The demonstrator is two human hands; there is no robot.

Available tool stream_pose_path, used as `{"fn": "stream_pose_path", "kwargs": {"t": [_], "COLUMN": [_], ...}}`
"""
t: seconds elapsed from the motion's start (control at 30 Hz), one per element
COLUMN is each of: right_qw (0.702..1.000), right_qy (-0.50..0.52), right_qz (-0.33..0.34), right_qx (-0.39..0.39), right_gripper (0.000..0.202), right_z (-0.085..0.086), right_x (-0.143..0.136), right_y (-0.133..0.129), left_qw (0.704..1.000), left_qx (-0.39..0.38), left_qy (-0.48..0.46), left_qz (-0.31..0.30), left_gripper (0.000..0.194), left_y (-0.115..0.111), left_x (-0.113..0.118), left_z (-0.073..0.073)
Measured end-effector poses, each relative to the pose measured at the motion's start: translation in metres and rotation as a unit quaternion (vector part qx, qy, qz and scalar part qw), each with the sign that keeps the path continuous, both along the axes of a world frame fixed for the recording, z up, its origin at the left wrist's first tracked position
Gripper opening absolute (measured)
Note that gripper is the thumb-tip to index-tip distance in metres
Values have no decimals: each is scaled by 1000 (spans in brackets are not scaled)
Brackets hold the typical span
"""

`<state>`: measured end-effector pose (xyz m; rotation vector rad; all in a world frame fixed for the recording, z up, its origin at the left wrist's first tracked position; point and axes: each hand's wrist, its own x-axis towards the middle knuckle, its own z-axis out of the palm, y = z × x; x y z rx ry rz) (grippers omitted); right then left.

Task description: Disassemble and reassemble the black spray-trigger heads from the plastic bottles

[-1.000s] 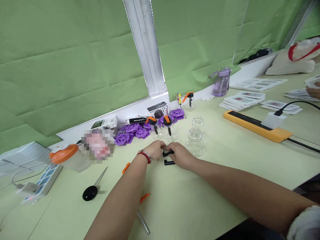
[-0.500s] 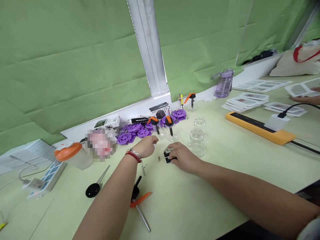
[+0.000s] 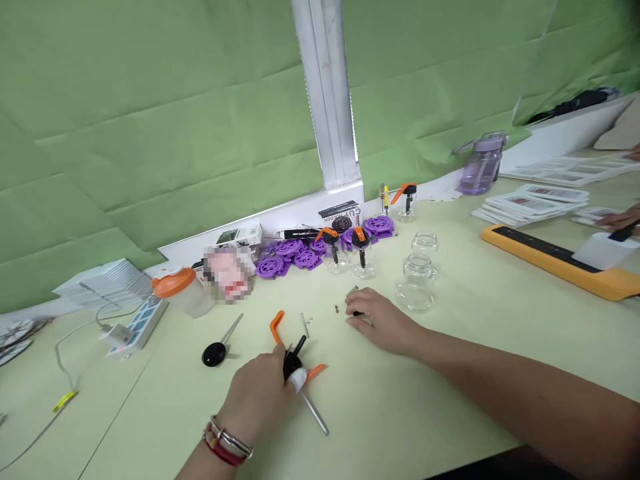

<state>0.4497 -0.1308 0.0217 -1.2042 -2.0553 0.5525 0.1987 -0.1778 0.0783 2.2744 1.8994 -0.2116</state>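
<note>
Near the middle, the dispenser cap [image 3: 293,365] is black, the levers [image 3: 276,328] are orange and the metal tube [image 3: 315,415] is silver, with silver and dark red bracelets [image 3: 231,443] nearer left. On the pale yellow-green tabletop [image 3: 370,413], the far openwork discs [image 3: 271,267] are purple, the left cup lid [image 3: 174,283] orange, and the right power strip [image 3: 536,247] yellow-orange with black on top. The far wall covering [image 3: 175,120] is green, the far-right water bottle [image 3: 480,170] translucent lilac.

The cardboard box [image 3: 341,213] reads "CU" and "HOLDER", while the white lettering on the black box [image 3: 302,234] is too small to read surely
</note>
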Motion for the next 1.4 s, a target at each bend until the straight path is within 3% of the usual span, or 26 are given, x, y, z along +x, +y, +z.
{"fn": "stream_pose_path", "kwargs": {"t": [0.07, 0.17, 0.27, 0.33, 0.57, 0.73, 0.9, 1.13, 1.23, 1.4], "right_qw": [997, 973, 948, 946, 957, 932, 867, 819, 817, 858], "right_qy": [33, 68, 83, 67, 20, 101, 269, 285, 287, 286], "right_qz": [52, 114, 102, 81, 63, 102, 61, 71, 95, 90], "right_qx": [-49, -188, -291, -307, -281, -333, -416, -493, -491, -418], "right_gripper": [21, 31, 29, 28, 32, 41, 52, 38, 39, 37], "right_z": [3, 2, -1, -1, 0, -1, 7, 15, 17, 22], "right_x": [-12, -30, -42, -45, -42, -41, -45, -59, -60, -69], "right_y": [-11, -23, -27, -27, -25, -19, -8, -2, 2, 12], "left_qw": [1000, 999, 995, 988, 927, 906, 877, 851, 856, 856], "left_qx": [16, 26, 14, 3, -25, 31, 34, 50, 55, 7], "left_qy": [-16, -43, -85, -143, -374, -422, -474, -502, -486, -471], "left_qz": [6, -21, -50, -50, 12, 3, -75, -147, -167, -213], "left_gripper": [24, 15, 10, 14, 59, 49, 45, 46, 47, 35], "left_y": [-8, -11, -7, -3, 6, 7, 6, 1, 0, 5], "left_x": [7, 15, 20, 20, 20, 23, 25, 20, 14, -2], "left_z": [-8, -12, -15, -19, -44, -55, -47, -35, -31, -15]}}
